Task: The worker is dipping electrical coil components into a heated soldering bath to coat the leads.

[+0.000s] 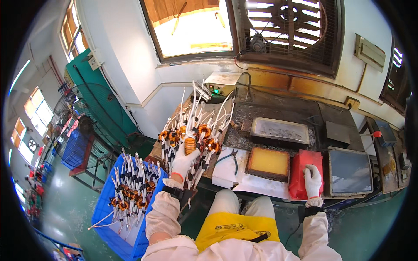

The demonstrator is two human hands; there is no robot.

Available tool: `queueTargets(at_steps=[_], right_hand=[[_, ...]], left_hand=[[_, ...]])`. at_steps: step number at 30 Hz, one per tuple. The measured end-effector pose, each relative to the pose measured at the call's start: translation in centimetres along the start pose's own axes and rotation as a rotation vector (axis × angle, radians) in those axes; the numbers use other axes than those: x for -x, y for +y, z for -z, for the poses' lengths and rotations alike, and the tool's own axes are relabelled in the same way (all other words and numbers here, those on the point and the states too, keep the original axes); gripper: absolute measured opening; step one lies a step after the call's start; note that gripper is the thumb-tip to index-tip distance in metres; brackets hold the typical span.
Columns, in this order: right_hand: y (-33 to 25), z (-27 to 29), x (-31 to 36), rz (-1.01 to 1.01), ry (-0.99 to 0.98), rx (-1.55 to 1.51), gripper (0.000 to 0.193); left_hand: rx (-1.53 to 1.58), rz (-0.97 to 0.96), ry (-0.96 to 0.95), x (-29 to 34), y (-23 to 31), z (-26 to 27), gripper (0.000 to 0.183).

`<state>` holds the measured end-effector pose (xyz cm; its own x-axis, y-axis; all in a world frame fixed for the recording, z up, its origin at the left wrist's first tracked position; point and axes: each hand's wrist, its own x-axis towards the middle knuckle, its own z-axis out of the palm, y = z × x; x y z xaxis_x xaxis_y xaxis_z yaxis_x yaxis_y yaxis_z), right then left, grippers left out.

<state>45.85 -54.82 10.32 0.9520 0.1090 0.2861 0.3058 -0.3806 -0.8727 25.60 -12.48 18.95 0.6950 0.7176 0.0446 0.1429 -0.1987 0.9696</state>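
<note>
My left hand (183, 162), in a white glove, closes round a copper-wound ring coil (190, 146) with white leads. It is at the near side of a heap of similar coils (204, 130) on the bench. To the right, my right hand (312, 182), also gloved, lies over a red box-shaped container (299, 172) at the front of the bench. Its fingers are curled, and what they hold, if anything, is hidden. Between my hands, pliers (235, 162) with dark handles lie on a white sheet (224, 168).
A blue crate (153, 217) of coils stands at lower left. On the bench are a tray of yellow material (268, 162), a metal-rimmed pot (280, 131), a grey-surfaced tray (349, 171) and a control box (222, 81) with a green light. A large floor fan (85, 125) stands left.
</note>
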Motion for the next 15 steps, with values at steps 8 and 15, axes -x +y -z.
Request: queueTargets(at_steps=[8, 15], right_hand=[[1.1, -0.4, 0.0, 0.046, 0.031, 0.025, 0.016], [1.2, -0.3, 0.3, 0.043, 0.036, 0.104, 0.015]], left_hand=[[-0.543, -0.063, 0.39, -7.1, -4.4, 1.7, 0.063], [-0.634, 0.013, 0.46, -10.4, -5.5, 1.0, 0.062]])
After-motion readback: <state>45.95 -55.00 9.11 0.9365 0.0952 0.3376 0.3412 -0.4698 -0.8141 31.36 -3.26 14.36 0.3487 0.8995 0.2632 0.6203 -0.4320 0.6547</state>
